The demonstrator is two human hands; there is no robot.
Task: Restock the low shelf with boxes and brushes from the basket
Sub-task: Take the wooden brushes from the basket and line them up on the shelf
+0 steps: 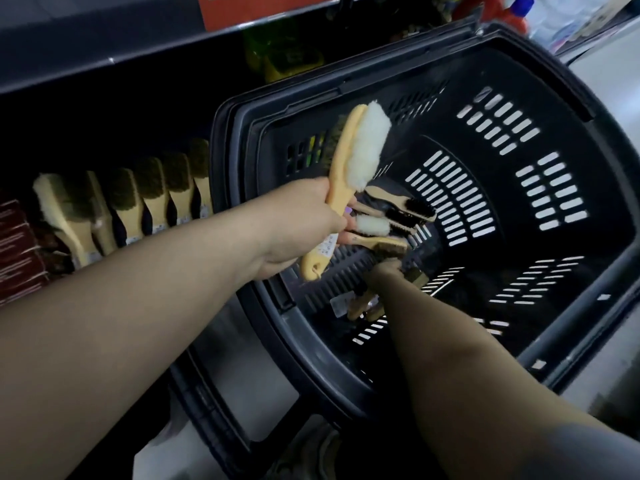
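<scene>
Left hand point(304, 230) high, right hand point(386, 271) low, fingers curled tight.

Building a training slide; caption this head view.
Left hand holds a white-bristled brush while right hand grips brushes inside the basket.

Dim light, a pale floor point(606, 74), a red sign point(263, 8) overhead, and what may be bottles point(512, 8), blurred, far right.

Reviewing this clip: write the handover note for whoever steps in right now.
Left hand grips a fan of brushes above the basket.
Right hand, low in the basket, grips more wooden brushes.
Done: a row of brushes and red boxes already shelved at left.
Left: shelve the brushes held in both hands.
</scene>
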